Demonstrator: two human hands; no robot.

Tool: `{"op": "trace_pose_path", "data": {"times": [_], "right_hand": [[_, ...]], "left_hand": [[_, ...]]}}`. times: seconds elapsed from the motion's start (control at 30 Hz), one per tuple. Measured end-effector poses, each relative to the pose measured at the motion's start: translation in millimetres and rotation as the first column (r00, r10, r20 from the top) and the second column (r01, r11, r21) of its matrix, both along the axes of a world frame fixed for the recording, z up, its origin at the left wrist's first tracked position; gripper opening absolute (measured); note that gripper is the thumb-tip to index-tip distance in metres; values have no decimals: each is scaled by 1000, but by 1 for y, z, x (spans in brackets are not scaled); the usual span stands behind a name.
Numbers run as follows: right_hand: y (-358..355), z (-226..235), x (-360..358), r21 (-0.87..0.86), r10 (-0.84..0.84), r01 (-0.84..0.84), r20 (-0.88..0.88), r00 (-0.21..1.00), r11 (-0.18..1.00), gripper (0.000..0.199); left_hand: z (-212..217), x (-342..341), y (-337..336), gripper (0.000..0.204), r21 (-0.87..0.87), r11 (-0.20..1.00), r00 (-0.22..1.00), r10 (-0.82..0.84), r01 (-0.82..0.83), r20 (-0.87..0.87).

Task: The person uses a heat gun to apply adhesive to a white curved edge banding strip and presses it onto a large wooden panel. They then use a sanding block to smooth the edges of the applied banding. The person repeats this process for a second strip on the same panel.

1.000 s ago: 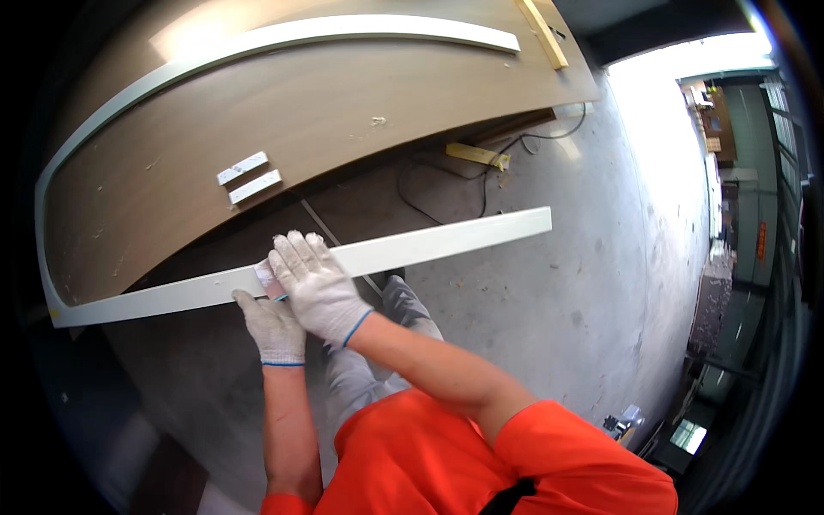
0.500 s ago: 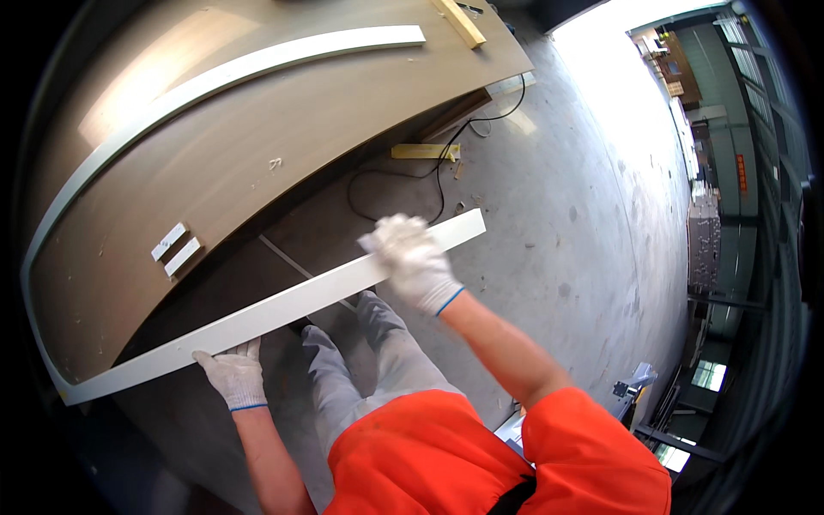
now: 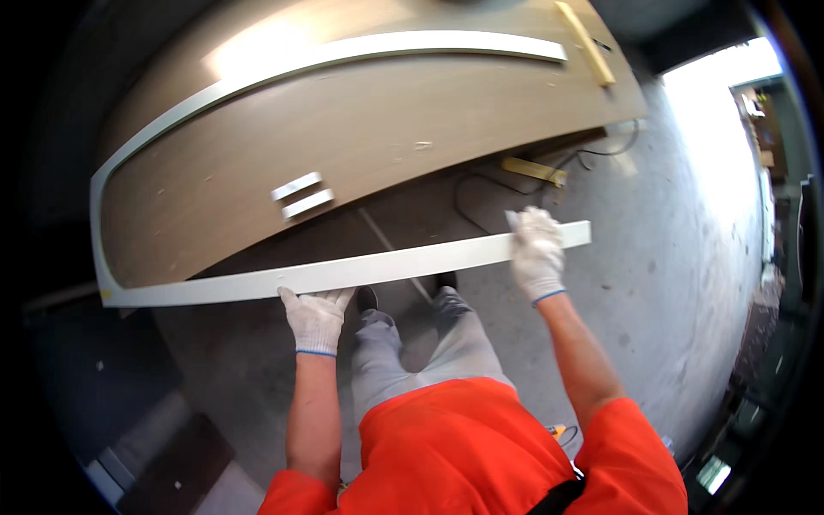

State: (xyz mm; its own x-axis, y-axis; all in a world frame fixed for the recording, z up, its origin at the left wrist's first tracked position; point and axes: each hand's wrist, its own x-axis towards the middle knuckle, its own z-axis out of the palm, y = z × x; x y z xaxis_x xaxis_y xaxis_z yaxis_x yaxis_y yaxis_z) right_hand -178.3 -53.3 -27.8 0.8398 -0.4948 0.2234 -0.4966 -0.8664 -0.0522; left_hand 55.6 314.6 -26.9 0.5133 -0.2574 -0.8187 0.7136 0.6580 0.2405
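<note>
- Moved since a second ago: the right hand, then close beside the left, now well apart from it, near the free end of the rail
- Right hand [image 3: 536, 253]: white knit glove, blue cuff; fingers curled over the near rail, closed around a pale piece [image 3: 511, 220] that shows past the fingertips, blurred
- Left hand [image 3: 315, 324]: matching glove; partly closed on the rail's near edge, thumb against it, fingers reaching beneath
- White frame [image 3: 403, 264]: U-shaped; far rail lying on the table, near rail running out past the table edge, in front of the person, above the floor
- Table [image 3: 369, 120]: broad, brown, with a few shavings
- Two white blocks [image 3: 307, 202]: side by side near the table's edge
- Yellow wooden strip [image 3: 586, 43]: on the table, beyond the far rail's end
- Black cable [image 3: 457, 196]: looped on the floor
</note>
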Motion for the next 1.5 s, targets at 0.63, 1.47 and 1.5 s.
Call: {"op": "trace_pose_path", "data": {"times": [0.63,1.47,1.5], "right_hand": [[305,31,242,444,267,-123,-279,922,887,42],[460,22,306,401,498,-467,29,867,788,65],[440,21,289,361,495,-453,-29,868,815,66]], "left_hand": [[-20,131,207,110,-209,977,999,-48,50,16],[-13,112,234,100,-185,981,999,-49,52,20],[-10,114,237,104,-269,961,994,-81,59,-72]]}}
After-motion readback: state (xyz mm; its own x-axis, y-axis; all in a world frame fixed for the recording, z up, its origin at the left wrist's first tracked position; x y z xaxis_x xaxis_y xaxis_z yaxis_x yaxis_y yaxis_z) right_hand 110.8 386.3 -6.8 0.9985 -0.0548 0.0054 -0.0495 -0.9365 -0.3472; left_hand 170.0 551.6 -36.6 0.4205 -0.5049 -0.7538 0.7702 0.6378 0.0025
